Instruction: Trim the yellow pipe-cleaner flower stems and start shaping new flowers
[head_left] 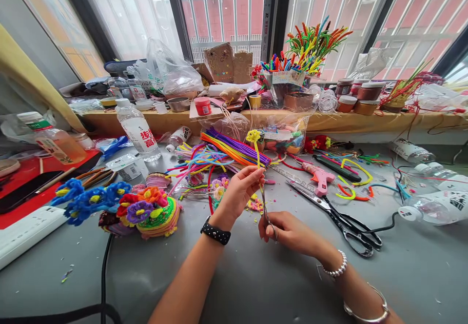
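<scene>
**Entry: yellow pipe-cleaner flower [253, 136].** It is being held upright above the grey table [256, 285], straight in front of the person and between the two hands. Its looped head is being shown at the top, with the thin stem [263, 201] running down from it.

**Left hand [239, 190]:** The upper stem, just below the head, is being pinched between thumb and fingertips. The hand is being held closed and raised, and a black strap is being worn at the wrist.

**Right hand [288, 231]:** The lower end of the stem is being gripped inside loosely curled fingers. The hand is being held lower and nearer the body, with a bead bracelet being worn at the wrist.

**Surrounding items:**
- Scissors [340, 216] are lying shut on the table, just to the right of the right hand.
- A pink glue gun [318, 175] is lying beyond the scissors.
- A bundle of coloured pipe cleaners [234, 149] is lying behind the flower.
- Blue flowers [84, 198] and a coiled basket of flowers [155, 212] are being displayed to the left, touching one another.
- A water bottle [139, 131] is standing upright further back on the left.
- A clear bottle [435, 208] is lying on its side at the far right.
</scene>
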`<state>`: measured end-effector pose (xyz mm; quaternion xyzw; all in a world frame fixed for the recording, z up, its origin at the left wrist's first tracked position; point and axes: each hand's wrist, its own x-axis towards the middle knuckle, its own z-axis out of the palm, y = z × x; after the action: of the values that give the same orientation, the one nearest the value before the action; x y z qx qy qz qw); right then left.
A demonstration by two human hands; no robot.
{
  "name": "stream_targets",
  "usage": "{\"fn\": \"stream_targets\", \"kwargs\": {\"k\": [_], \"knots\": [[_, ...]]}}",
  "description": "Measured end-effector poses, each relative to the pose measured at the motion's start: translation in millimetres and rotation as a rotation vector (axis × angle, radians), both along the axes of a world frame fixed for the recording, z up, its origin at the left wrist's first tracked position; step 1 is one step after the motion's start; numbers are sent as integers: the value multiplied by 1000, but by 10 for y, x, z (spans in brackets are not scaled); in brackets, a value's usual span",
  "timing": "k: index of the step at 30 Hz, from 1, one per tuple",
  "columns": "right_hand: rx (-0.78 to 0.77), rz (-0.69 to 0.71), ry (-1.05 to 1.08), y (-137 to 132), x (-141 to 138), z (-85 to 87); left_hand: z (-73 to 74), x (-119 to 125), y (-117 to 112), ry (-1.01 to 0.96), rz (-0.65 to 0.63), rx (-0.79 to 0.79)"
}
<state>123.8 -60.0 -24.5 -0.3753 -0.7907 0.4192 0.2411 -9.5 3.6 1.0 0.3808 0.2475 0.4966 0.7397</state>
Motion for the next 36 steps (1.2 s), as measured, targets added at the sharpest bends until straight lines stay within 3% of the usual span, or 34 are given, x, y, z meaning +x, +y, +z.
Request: {"fn": "stream_targets", "kwargs": {"k": [36], "knots": [[-52,-64,137,38,-22,-66,-20,10,1,25,-13,23]]}}
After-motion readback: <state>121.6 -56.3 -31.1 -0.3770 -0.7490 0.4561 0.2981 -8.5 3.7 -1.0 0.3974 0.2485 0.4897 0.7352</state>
